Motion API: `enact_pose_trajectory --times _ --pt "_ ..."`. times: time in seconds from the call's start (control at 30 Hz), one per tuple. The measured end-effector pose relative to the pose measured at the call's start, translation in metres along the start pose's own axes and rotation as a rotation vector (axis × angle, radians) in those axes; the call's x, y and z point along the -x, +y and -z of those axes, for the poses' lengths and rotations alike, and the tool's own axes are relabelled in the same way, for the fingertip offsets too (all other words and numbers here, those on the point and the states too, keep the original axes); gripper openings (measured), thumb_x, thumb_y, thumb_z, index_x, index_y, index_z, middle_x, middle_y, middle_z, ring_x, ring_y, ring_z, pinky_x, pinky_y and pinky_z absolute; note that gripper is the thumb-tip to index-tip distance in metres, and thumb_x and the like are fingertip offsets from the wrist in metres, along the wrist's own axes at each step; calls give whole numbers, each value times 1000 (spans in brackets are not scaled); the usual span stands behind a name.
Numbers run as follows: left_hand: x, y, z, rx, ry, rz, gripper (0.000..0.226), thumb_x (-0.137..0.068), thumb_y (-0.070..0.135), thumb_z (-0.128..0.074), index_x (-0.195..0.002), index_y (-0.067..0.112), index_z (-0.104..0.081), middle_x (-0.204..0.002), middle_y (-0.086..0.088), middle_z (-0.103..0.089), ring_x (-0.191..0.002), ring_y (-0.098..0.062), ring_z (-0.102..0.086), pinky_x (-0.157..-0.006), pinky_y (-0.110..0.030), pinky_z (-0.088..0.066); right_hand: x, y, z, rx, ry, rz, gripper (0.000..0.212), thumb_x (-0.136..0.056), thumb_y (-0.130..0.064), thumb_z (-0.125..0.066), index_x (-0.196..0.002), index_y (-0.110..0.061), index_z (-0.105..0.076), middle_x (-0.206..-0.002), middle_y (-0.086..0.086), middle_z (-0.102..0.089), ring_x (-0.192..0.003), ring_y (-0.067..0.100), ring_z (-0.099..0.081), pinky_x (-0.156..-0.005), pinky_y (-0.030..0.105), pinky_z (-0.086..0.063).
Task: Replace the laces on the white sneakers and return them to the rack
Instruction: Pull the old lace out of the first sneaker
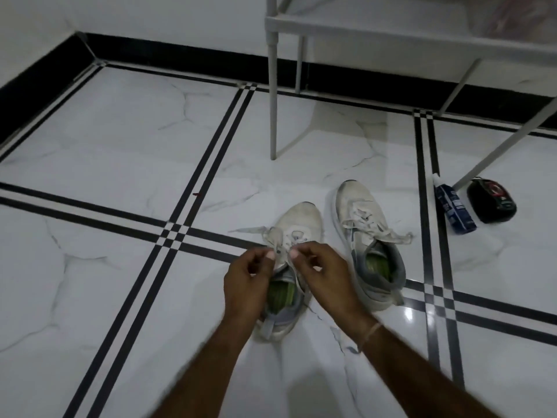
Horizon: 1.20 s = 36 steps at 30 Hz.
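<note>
Glossy white marble-look floor (120, 140) is seen, crossed by paired black stripes (208, 158) that form a grid. Black skirting (187, 57) runs along the base of a white wall (150, 13), with a corner at upper left. Lighting is dim; one bright glint is reflected on the tile at lower right.

A pale grey rack (391, 28) is stood at upper right, against the wall. Only its lowest shelf and thin legs are in view, with the front legs planted on the tile.

Both white sneakers are placed on the floor in front of the rack, toes toward the wall, side by side and not touching. Green insoles are visible in both.
- near sneaker (301, 218): positioned on a stripe crossing line, under the hands. Its lace (256, 230) is loose, with one end trailed out to the left on the tile.
- second sneaker (358, 206): just to the right, with its laces slack and spilled over its right side.

The left hand (244, 282) and right hand (322, 276) are held over the near sneaker's tongue. The lace is pinched between thumb and forefinger by each hand, and the other fingers are curled in. A thin band (370, 334) is worn on the right wrist.

A blue bottle (455, 211) is laid flat by the right rack leg, beside a black oval item (491, 202) of unclear type. A small red speck (196, 194) is noted on the tile at left.
</note>
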State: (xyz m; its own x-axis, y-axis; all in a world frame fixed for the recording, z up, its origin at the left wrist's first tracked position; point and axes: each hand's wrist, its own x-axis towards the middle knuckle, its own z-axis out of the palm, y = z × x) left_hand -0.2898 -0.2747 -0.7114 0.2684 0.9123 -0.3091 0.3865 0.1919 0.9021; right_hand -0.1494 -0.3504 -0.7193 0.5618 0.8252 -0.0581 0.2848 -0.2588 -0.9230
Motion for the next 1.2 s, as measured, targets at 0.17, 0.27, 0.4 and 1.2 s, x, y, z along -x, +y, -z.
enact_pose_trajectory --times 0.17,0.27,0.4,1.2 --pt "-18 22 -9 147 -50 217 5 -88 8 -72 -88 6 -77 -85 -8 -77 -84 -21 -72 -78 -34 -61 -14 -4 2 20 -94 -18 13 -82 -29 -84 -89 -33 -75 -96 -10 -66 -84 5 -64 -77 24 -54" --pt "-13 27 -7 474 -141 404 17 -92 13 -68 -101 1 -76 -94 -15 -76 -82 -22 -71 -73 -31 -60 -18 -6 1 -16 -110 -133 14 -80 -25 -85 -84 -32 -74 -91 -10 -67 -85 7 -67 -81 28 -57" --pt "-17 18 -6 457 -199 414 16 -96 25 -60 -94 20 -75 -81 5 -73 -80 -11 -64 -75 -32 -46 -26 -18 1 -165 -158 -311 18 -87 -10 -76 -73 -19 -70 -73 -4 -67 -69 13 -63 -63 24 -51" --pt "-23 17 3 317 -205 152 2 -89 3 -72 -88 4 -74 -71 2 -74 -63 -1 -67 -56 -11 -49 -16 -22 36 -520 -189 -512 38 -96 -40 -65 -117 -8 -70 -114 6 -76 -101 19 -71 -87 33 -58"
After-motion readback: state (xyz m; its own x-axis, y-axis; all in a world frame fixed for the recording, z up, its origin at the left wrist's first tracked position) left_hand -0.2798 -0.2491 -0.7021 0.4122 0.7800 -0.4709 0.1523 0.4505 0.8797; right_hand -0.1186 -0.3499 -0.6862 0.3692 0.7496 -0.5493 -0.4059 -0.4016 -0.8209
